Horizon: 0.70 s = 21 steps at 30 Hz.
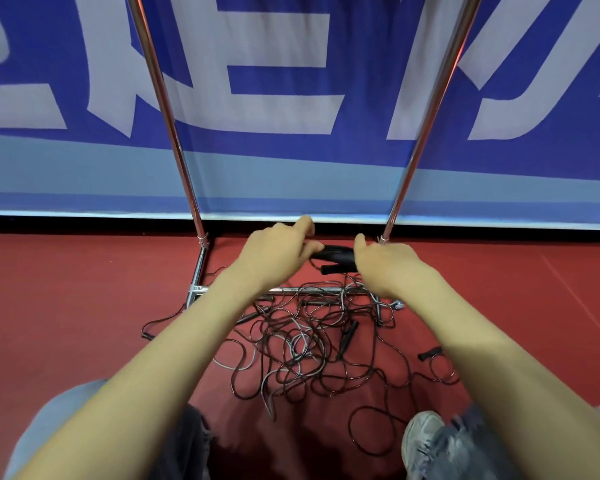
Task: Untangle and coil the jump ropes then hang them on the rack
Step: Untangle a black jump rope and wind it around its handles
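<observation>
A tangled heap of black and grey jump ropes (302, 344) lies on the red floor at the foot of a chrome rack (184, 168). Both arms reach forward over the heap. My left hand (274, 252) and my right hand (383, 261) hold two black rope handles (336, 259) between them, above the rack's low crossbar (309, 291). My left fingers curl around one end of the handles, my right fingers around the other end. Thin cords hang from the handles into the heap. Other black handles (347, 337) lie loose within the tangle.
A blue and white banner (291, 98) stands right behind the rack's two uprights. A loose handle (430, 353) lies to the right and a cord end (148, 336) to the left. My knees in jeans and a grey shoe (421, 441) are at the bottom.
</observation>
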Available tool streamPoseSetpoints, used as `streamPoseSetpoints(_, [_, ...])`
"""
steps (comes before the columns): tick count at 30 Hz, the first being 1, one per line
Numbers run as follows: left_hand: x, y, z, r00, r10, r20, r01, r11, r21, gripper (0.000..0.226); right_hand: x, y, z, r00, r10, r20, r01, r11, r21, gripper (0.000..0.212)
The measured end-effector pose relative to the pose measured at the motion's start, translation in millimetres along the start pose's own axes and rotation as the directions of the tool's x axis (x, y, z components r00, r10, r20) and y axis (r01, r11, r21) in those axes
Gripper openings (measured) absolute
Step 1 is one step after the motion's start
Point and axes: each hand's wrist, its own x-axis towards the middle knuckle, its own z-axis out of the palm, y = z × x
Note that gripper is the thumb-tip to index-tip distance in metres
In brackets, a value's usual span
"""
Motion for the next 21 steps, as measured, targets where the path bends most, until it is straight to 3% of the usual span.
streamPoseSetpoints(2, [-5.5, 10.8, 7.2, 0.988, 0.089, -0.128, -0.093, 0.995, -0.025, 0.037, 5.9, -0.7, 1.9, 0.998, 0.052, -0.048, -0.049, 0.996, 0.069, 0.069])
streamPoseSetpoints(4, [-10.9, 23.1, 13.1, 0.96, 0.086, -0.267, -0.179, 0.92, -0.348, 0.027, 13.2, 2.0, 1.3, 0.978, 0.117, -0.17, -0.076, 0.97, 0.233, 0.07])
streamPoseSetpoints(5, [-11.9, 27.1, 15.1, 0.955, 0.031, -0.295, -0.195, 0.815, -0.546, 0.02, 16.2, 4.3, 0.4, 0.959, 0.146, -0.243, -0.057, 0.939, 0.34, 0.068])
streamPoseSetpoints(8, [-12.6, 31.0, 12.9, 0.987, -0.096, -0.126, -0.079, 0.396, -0.915, 0.009, 17.1, 10.9, -5.6, 0.904, 0.181, -0.388, 0.089, 0.807, 0.583, 0.066])
streamPoseSetpoints(10, [-9.4, 26.8, 10.9, 0.996, -0.071, 0.045, 0.056, 0.158, -0.986, 0.016, 13.7, 11.6, -8.2, 0.889, 0.173, -0.425, 0.155, 0.759, 0.632, 0.069])
streamPoseSetpoints(11, [-7.7, 23.2, 10.6, 0.993, -0.043, 0.108, 0.112, 0.107, -0.988, 0.02, 11.6, 10.8, -9.6, 0.887, 0.169, -0.429, 0.172, 0.741, 0.649, 0.071])
streamPoseSetpoints(16, [-2.9, 6.8, 11.8, 0.986, 0.002, 0.164, 0.159, 0.243, -0.957, 0.029, -0.9, 15.1, -21.6, 0.903, 0.179, -0.39, 0.233, 0.558, 0.796, 0.064])
streamPoseSetpoints(19, [-0.2, 2.6, 11.7, 0.99, 0.047, 0.129, 0.119, 0.179, -0.977, 0.022, -10.0, 21.3, -29.5, 0.934, 0.103, -0.342, 0.274, 0.409, 0.871, 0.057])
streamPoseSetpoints(21, [-0.3, 0.6, 12.1, 0.99, 0.1, 0.103, 0.092, 0.108, -0.99, 0.023, -14.3, 21.3, -31.9, 0.946, 0.0, -0.325, 0.32, 0.181, 0.93, 0.051])
